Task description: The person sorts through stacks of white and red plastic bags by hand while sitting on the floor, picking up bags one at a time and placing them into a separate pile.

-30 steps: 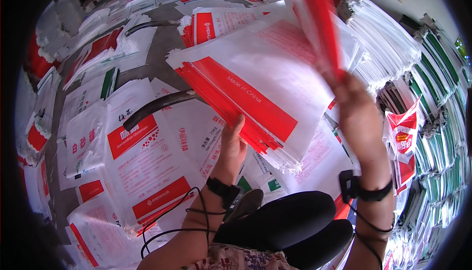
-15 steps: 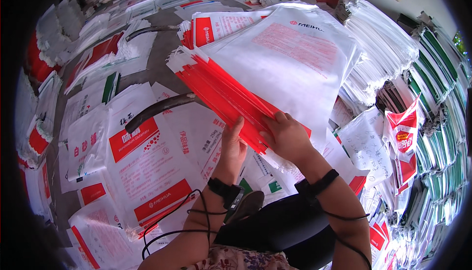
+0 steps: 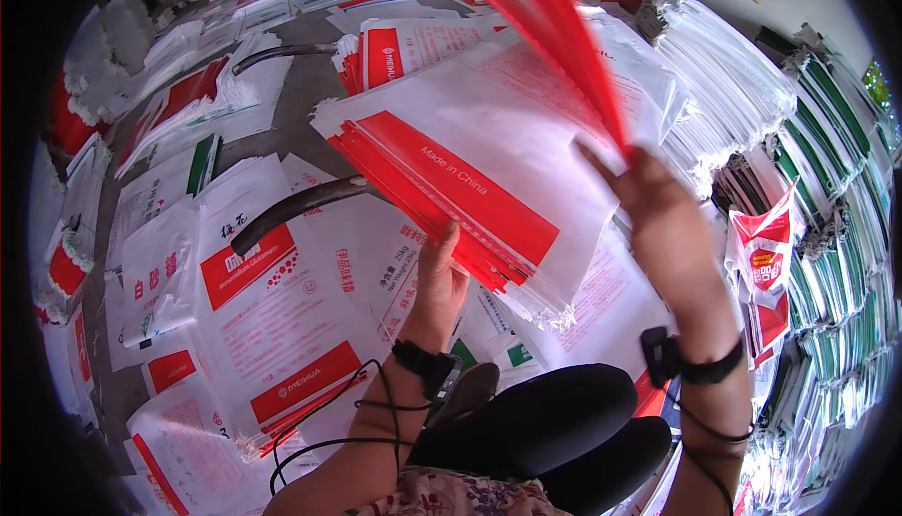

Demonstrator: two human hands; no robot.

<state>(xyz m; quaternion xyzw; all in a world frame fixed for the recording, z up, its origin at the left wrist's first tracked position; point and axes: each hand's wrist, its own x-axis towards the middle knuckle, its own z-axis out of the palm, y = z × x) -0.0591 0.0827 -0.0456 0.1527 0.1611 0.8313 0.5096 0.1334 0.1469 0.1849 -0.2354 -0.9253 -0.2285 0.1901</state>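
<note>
A stack of flat white woven sacks with red end bands (image 3: 470,192) lies slanted in front of me. My left hand (image 3: 440,273) pinches its near edge, the thumb on top and the fingers underneath. My right hand (image 3: 662,211) is raised to the right of the stack, smeared by motion. It grips the end of a red-and-white sack (image 3: 573,41), which swings up and away, also blurred; I cannot tell whether it is one sack or more. Black bands with cables sit on both wrists.
White and red printed sacks (image 3: 282,328) cover the floor on the left. Two dark curved bars (image 3: 296,211) rest among them. Tall piles of folded white sacks (image 3: 719,84) and green-edged sacks (image 3: 827,206) stand at the right, beside an upright red bag (image 3: 766,253).
My right hand has left the stack's near edge and moved right, lifting red-ended sack material up and away. A broad red band now shows on the stack's top. My left hand stays in place.
</note>
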